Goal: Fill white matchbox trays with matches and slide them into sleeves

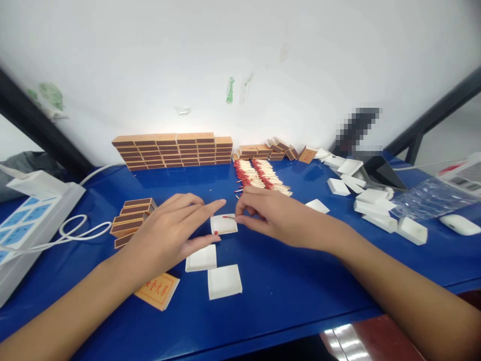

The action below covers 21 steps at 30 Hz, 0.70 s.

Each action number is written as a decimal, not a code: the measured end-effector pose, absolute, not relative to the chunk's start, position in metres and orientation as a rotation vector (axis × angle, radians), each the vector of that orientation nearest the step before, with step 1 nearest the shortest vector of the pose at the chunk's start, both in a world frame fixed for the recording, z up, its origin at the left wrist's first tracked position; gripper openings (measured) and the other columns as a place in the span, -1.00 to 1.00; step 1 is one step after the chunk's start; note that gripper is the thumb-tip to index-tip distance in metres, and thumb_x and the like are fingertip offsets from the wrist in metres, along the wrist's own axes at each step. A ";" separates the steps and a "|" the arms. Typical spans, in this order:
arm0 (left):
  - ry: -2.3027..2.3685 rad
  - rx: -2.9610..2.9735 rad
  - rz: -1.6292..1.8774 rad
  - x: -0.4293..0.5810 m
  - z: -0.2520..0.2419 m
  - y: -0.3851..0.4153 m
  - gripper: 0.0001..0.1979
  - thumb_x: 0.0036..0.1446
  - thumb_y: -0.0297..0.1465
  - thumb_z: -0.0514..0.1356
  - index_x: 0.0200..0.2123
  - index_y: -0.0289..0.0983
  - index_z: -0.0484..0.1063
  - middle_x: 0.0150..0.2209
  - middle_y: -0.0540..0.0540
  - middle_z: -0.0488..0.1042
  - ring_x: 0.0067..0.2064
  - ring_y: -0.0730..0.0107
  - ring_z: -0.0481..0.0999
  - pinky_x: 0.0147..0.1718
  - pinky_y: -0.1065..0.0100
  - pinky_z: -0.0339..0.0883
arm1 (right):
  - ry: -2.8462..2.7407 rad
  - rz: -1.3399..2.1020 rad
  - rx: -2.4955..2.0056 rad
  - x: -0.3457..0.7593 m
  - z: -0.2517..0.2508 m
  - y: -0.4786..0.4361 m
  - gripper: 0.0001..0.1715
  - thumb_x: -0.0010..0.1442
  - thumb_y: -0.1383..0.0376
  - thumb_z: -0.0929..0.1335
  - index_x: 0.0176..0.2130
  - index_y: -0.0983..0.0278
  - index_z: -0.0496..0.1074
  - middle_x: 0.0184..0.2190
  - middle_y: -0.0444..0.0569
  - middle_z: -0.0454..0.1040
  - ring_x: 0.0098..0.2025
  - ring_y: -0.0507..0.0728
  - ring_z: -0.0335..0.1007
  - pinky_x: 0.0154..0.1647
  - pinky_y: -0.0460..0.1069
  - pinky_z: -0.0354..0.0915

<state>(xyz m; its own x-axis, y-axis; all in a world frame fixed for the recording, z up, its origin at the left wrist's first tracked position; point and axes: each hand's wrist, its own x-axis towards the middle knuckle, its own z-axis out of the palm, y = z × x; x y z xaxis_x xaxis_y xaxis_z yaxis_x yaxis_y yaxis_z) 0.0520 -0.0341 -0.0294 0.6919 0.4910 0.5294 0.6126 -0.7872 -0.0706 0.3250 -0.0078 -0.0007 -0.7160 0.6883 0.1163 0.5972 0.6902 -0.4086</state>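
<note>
My right hand (259,213) pinches a matchstick (229,217) by its pale end, with the red head pointing left over a small white matchbox tray (225,228). At least one more red match head shows in that tray's near left corner. My left hand (184,220) is open at the tray's left side, thumb and fingers apart, holding nothing. Nearer to me lie two more white trays, one (202,259) just below my left thumb and another (224,282) to its right. Beyond my right hand are two rows of red-headed matches (259,175). A yellow matchbox sleeve (158,291) lies below my left wrist.
Stacked matchboxes (169,150) stand against the wall, with looser ones (278,148) right of them. More matchboxes (131,220) sit left of my left hand. A power strip (33,220) with a white cable lies far left. White trays (376,203) are heaped at right beside clear plastic (432,198).
</note>
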 end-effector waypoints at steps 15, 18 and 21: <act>-0.861 -2.677 -0.735 0.053 -0.030 -0.037 -0.36 0.35 -0.18 0.31 0.37 -0.33 0.29 -0.11 -0.20 0.59 -0.04 0.13 0.59 -0.02 0.11 0.53 | -2.834 0.149 -1.081 0.301 -0.009 -0.025 -0.75 0.50 0.32 0.30 -0.12 0.36 0.56 -0.13 0.08 0.52 -0.22 0.15 0.52 -0.26 0.02 0.29; -0.866 -2.666 -0.732 0.053 -0.029 -0.037 -0.35 0.35 -0.18 0.32 0.38 -0.32 0.29 -0.13 -0.18 0.61 -0.04 0.14 0.59 -0.02 0.13 0.52 | -2.717 0.208 -1.049 0.311 -0.002 -0.022 -0.80 0.46 0.32 0.34 -0.15 0.31 0.59 -0.17 0.03 0.53 -0.24 0.12 0.49 -0.26 0.01 0.27; -0.880 -2.658 -0.725 0.054 -0.028 -0.036 -0.36 0.35 -0.18 0.32 0.37 -0.29 0.30 -0.14 -0.16 0.62 -0.05 0.15 0.60 -0.03 0.15 0.50 | -2.554 0.159 -1.094 0.331 0.009 -0.010 -0.83 0.42 0.30 0.37 -0.20 0.28 0.58 -0.24 0.00 0.55 -0.24 0.12 0.46 -0.23 0.01 0.24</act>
<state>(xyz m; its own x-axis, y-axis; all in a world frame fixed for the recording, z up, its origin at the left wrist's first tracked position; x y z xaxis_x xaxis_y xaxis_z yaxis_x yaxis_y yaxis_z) 0.0538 -0.0360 -0.0283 0.6937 0.4889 0.5289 0.6128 -0.7865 -0.0766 0.3307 -0.0103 0.0091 -0.6370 0.7187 0.2788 0.6786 0.6944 -0.2393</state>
